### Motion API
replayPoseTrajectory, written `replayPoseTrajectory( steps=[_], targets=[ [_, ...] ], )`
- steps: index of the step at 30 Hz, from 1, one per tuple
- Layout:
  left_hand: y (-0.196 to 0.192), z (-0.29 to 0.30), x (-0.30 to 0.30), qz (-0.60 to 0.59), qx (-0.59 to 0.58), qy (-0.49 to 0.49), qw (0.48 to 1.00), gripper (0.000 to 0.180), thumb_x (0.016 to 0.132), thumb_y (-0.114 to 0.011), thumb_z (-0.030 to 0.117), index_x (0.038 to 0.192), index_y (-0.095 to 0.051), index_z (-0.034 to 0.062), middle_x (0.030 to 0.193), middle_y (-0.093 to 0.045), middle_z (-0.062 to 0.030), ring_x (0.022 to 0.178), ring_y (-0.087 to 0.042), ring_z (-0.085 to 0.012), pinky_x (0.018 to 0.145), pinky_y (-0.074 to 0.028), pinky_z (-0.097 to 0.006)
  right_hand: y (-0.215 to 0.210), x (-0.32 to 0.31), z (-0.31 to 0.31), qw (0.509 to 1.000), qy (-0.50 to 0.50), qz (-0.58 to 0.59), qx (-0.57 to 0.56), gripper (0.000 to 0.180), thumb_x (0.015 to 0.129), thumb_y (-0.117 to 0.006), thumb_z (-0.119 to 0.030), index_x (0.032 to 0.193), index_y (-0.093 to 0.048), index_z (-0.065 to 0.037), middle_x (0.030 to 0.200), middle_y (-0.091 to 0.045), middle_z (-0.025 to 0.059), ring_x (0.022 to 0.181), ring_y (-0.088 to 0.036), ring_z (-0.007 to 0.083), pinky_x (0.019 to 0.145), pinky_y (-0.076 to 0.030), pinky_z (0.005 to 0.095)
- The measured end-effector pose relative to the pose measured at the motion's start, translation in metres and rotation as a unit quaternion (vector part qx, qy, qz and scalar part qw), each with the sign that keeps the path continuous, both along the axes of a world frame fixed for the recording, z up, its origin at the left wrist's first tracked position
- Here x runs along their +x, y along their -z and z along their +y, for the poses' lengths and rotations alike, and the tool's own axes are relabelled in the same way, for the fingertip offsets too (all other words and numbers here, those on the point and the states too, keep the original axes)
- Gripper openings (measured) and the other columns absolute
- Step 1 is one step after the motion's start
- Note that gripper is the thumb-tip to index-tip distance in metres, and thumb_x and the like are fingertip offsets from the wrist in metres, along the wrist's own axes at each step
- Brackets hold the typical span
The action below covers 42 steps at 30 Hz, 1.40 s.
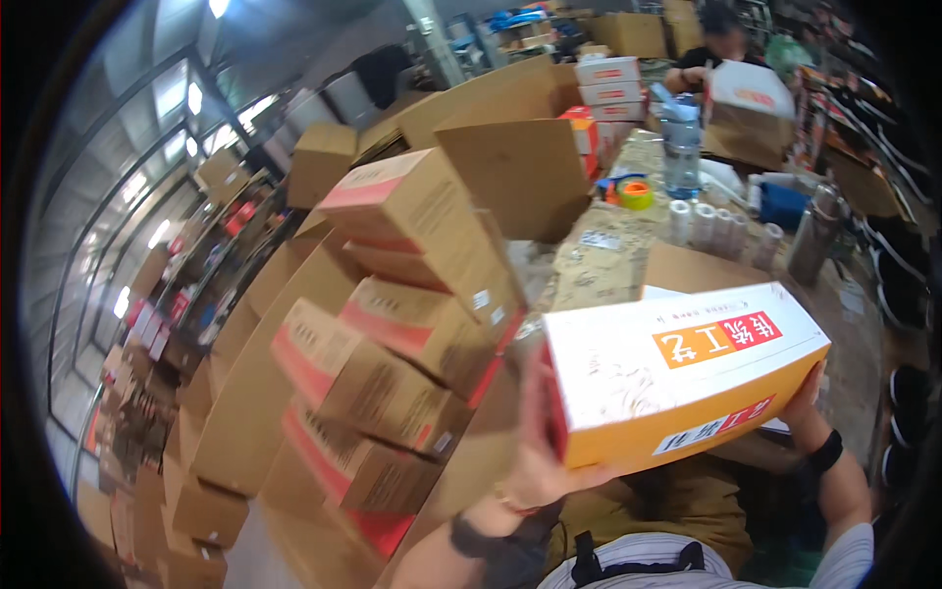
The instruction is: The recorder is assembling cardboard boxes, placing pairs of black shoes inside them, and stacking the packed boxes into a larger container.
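Note:
Between my two hands I carry a long white and orange carton with red and orange printed panels, tilted in front of my body. My left hand grips its left end, fingers partly blurred, with a dark band on the wrist. Around the right end, my right hand is closed; most of its fingers are behind the carton. Left of the carton, several brown boxes with pink-red bands stand stacked at an angle inside a large open cardboard carton.
A worktable holds a large clear bottle, a tape roll, several white rolls and a metal flask. White boxes are stacked farther back. At the back right, a co-worker is beside another white-topped box.

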<state>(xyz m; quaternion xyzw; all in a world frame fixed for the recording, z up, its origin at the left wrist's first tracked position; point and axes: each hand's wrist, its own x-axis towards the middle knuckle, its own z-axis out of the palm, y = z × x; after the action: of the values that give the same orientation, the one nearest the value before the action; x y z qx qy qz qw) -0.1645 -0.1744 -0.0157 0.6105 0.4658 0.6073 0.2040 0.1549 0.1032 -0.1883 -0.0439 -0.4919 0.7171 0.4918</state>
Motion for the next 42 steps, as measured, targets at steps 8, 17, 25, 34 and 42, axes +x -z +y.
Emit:
replayPoseTrajectory(
  steps=[8,17,25,34,42],
  targets=[
    [-0.049,-0.314,-0.020,0.468,-0.045,-0.542,0.696,0.055,0.085,-0.063,0.032,0.128,-0.050,0.0023,0.126,-0.052,-0.0124,0.113,-0.052,-0.0282,0.095,-0.044,-0.043,-0.105,-0.235,-0.129,0.938,-0.169,-0.131,0.272,0.070,0.097,-0.037,-0.050,0.148,-0.020,-0.005,0.139,-0.042,0.0145,0.125,-0.042,0.0251,0.104,-0.031,0.0415],
    [-0.093,-0.395,-0.089,0.547,-0.052,-0.767,0.331,0.101,0.053,-0.078,0.016,0.143,-0.034,0.0118,0.130,-0.034,-0.0230,0.121,-0.036,-0.0392,0.100,-0.033,-0.047,-0.104,-0.305,-0.221,0.809,-0.181,-0.141,0.541,0.030,0.089,-0.050,-0.023,0.108,-0.064,-0.005,0.115,-0.055,0.0161,0.105,-0.054,0.0327,0.090,-0.043,0.0402],
    [-0.007,-0.434,-0.232,0.429,-0.161,-0.771,0.442,0.105,0.049,-0.087,0.024,0.142,-0.036,0.0183,0.128,-0.036,-0.0201,0.120,-0.035,-0.0399,0.102,-0.033,-0.050,-0.159,-0.419,-0.376,0.645,-0.123,0.061,0.751,0.043,0.082,-0.062,-0.035,0.115,-0.060,-0.008,0.126,-0.052,0.0162,0.113,-0.053,0.0335,0.096,-0.041,0.0446],
    [0.052,-0.420,-0.353,0.343,-0.214,-0.745,0.530,0.117,0.041,-0.092,0.030,0.143,-0.035,0.0196,0.133,-0.033,-0.0207,0.125,-0.032,-0.0397,0.104,-0.036,-0.048,-0.109,-0.451,-0.405,0.628,-0.014,-0.068,0.775,0.057,0.080,-0.059,-0.052,0.119,-0.058,-0.011,0.130,-0.054,0.0110,0.111,-0.057,0.0248,0.091,-0.043,0.0386],
    [0.074,-0.387,-0.451,0.276,-0.292,-0.682,0.611,0.112,0.046,-0.090,0.032,0.142,-0.036,0.0117,0.139,-0.032,-0.0169,0.133,-0.028,-0.0360,0.109,-0.034,-0.043,-0.099,-0.463,-0.402,0.649,0.033,-0.051,0.758,0.051,0.080,-0.061,-0.046,0.117,-0.061,-0.010,0.124,-0.060,0.0047,0.106,-0.061,0.0165,0.082,-0.045,0.0299]
  ],
)
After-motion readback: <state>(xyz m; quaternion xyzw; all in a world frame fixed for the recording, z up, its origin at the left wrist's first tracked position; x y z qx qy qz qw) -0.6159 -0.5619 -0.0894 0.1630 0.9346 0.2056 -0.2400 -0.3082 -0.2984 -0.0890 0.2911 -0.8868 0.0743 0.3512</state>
